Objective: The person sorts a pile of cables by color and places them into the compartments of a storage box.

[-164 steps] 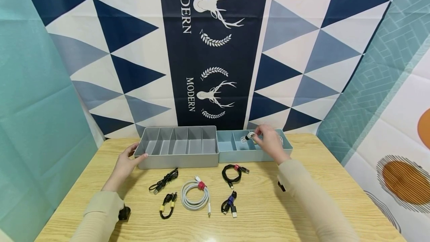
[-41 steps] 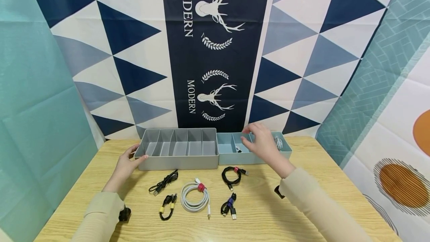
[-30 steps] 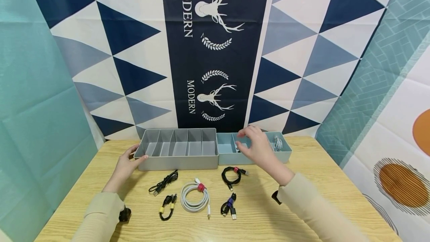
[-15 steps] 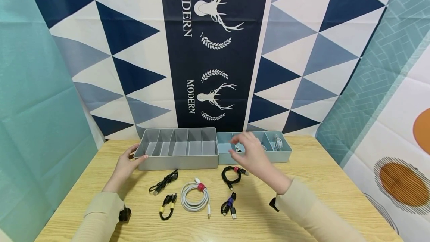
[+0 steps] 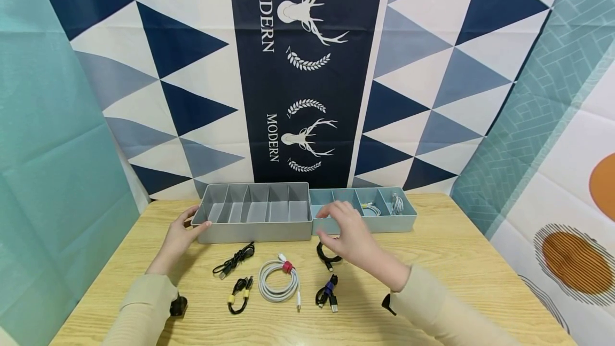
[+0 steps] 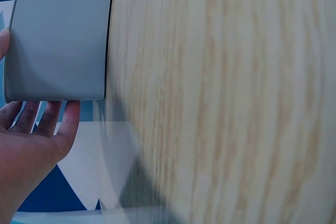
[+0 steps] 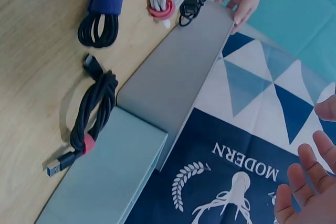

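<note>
My left hand [image 5: 178, 234] holds the left end of a grey divided storage box [image 5: 254, 233], thumb over the front rim. In the left wrist view its fingers [image 6: 51, 119] lie along the box's end wall. My right hand [image 5: 351, 236] holds nothing; thumb and fingers are spread apart over a coiled black USB cable with a red tie [image 7: 94, 106], partly covered by the hand in the head view. Behind the hand stands a light blue divided box [image 5: 389, 223]. A white cable with a yellow tie [image 5: 371, 209] and another white cable [image 5: 397, 204] lie in its right compartments.
On the wooden table [image 5: 269, 330] lie a grey cable with a red tie [image 5: 278, 282], a black cable with a purple tie [image 5: 328, 291], a black cable with yellow ties [image 5: 238, 295] and a plain black cable [image 5: 234, 260]. A patterned cloth [image 5: 307, 79] hangs behind.
My right hand has let go of a white cable with a black tie in the blue box's second compartment, then moved forward-left out over the red-tied black cable. My left hand stays put.
</note>
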